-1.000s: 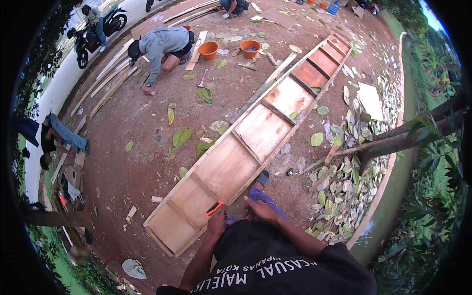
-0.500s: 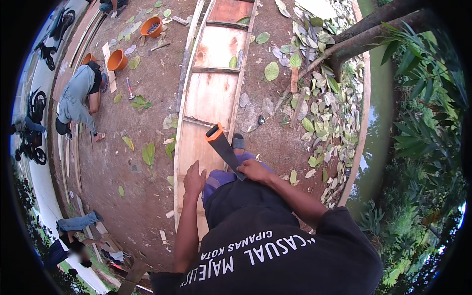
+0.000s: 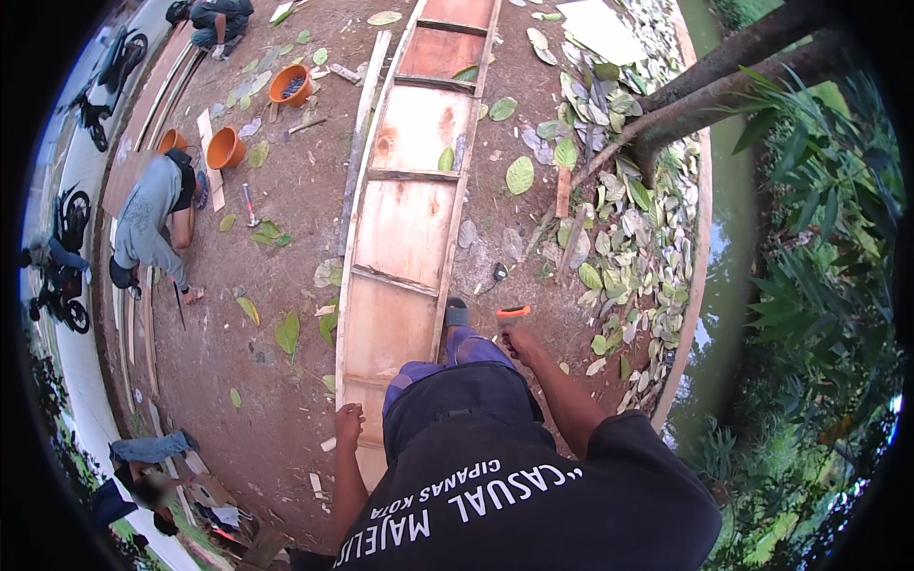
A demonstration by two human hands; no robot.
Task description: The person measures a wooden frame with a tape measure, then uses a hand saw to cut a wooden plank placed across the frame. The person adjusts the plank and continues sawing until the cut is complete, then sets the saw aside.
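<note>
Kneeling at the near end of a long plywood form panel (image 3: 405, 228).
Right hand (image 3: 519, 341) clamped on an orange-handled tool (image 3: 511, 314) just beside the panel's right edge; left hand (image 3: 348, 419) curled loosely near its left edge. Orange bucket (image 3: 289, 84) holding dark bits, far left.

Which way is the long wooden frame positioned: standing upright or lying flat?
Lying flat: the long wooden frame rests on the dirt ground, leaves scattered on its panels.

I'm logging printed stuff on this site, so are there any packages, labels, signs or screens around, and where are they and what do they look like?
No packages, signs or screens show.
Shirt print: white block lettering across the person's own black shirt, at the lower edge.
White sheet: flat, blank rectangle on the ground at the top, right of the long wooden frame.
</note>
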